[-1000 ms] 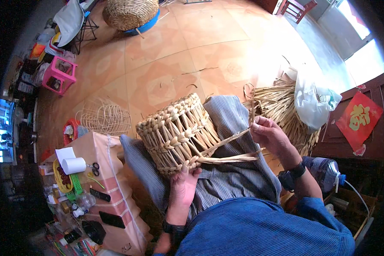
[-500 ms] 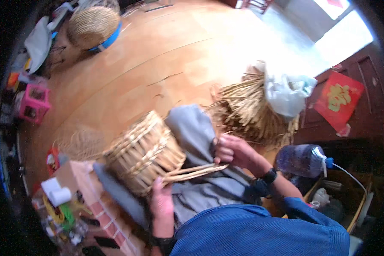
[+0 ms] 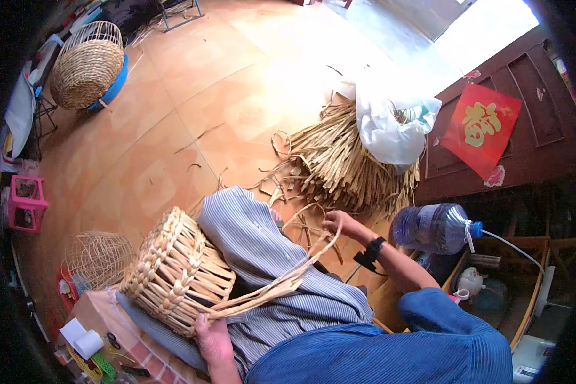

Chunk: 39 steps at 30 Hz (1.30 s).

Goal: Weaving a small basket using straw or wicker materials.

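A woven straw basket (image 3: 178, 272) with braided bands and open upright ribs lies tilted on my left thigh. My left hand (image 3: 215, 342) grips its lower edge, the thumb pressed where long straw strands (image 3: 272, 289) come out; the other fingers are hidden beneath. The strands run right across my striped trousers (image 3: 253, 233) and bend up in a loop. At the end of this loop my right hand (image 3: 343, 225) is closed on a strand, held out past my knee, well apart from the basket.
A big bundle of dry straw (image 3: 336, 150) with a white plastic bag (image 3: 393, 128) lies ahead on the tiled floor. To the right are a large water bottle (image 3: 432, 228) and a dark door (image 3: 525, 109). Another basket (image 3: 86, 73) stands far left, a pink stool (image 3: 25, 203) nearer.
My right hand has moved away from the basket, and the strands now stretch out longer. My left hand stays at the basket's edge. The whole view has shifted.
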Motion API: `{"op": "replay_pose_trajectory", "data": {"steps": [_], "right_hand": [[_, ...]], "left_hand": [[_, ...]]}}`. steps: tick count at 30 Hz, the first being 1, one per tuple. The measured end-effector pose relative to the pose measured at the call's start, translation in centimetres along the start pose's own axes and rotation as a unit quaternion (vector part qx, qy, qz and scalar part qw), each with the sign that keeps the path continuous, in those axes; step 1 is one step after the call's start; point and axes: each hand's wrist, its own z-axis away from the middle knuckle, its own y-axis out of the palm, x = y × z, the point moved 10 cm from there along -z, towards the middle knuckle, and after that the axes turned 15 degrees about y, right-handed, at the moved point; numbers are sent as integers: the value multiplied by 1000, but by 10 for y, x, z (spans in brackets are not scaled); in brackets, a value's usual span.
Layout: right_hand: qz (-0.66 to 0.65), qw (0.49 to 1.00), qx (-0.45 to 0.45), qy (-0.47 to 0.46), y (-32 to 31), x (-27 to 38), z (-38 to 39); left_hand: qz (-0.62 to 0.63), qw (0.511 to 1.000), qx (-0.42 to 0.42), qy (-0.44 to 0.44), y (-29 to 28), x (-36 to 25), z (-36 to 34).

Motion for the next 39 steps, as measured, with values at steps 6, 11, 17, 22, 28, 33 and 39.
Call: {"op": "replay_pose_trajectory", "data": {"steps": [6,11,17,22,28,33,39], "right_hand": [[137,982,-122,-42,-45,-6,-75],[189,960,-195,-72,-67,30,-119],[292,919,-174,-198,14,32,-157],[347,916,-138,-143,117,11,-156],[294,923,-153,-194,78,23,-156],[-221,948,-162,-161,-101,80,-103],[-281,881,-268,-269,-236,180,41]], "left_hand": [[-13,1000,10,15,5,-8,3],[-55,998,-29,22,-3,-16,15],[-34,999,-43,-1,-28,-9,7],[-32,998,-46,15,-22,-17,11],[-18,998,-64,0,-38,-14,12],[-35,999,-20,14,-3,-14,11],[-50,998,14,30,6,-15,7]]}}
